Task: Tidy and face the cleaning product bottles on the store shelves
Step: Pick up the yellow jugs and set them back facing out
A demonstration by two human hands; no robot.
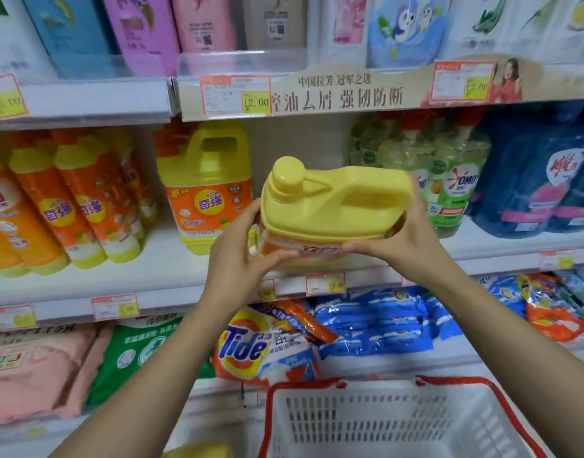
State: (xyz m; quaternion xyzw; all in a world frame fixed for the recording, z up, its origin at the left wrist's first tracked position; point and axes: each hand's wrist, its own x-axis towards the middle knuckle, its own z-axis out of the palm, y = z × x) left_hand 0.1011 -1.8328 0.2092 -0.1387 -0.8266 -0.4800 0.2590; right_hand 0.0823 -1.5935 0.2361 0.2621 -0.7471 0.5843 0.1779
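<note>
Plain yellow jug [336, 203] with orange label at centre, orange-and-yellow bottles [85, 200] at nine o'clock, white slotted basket [383, 421] red-rimmed at five o'clock

White red-rimmed basket [366, 419] below Tide bag [262, 350]

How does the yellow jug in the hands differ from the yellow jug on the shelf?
The held jug has a yellow cap; the shelf jug has an orange one. The held jug is tilted, gripped by the left hand and right hand; the shelf jug stands upright. Both are yellow with orange labels.
</note>
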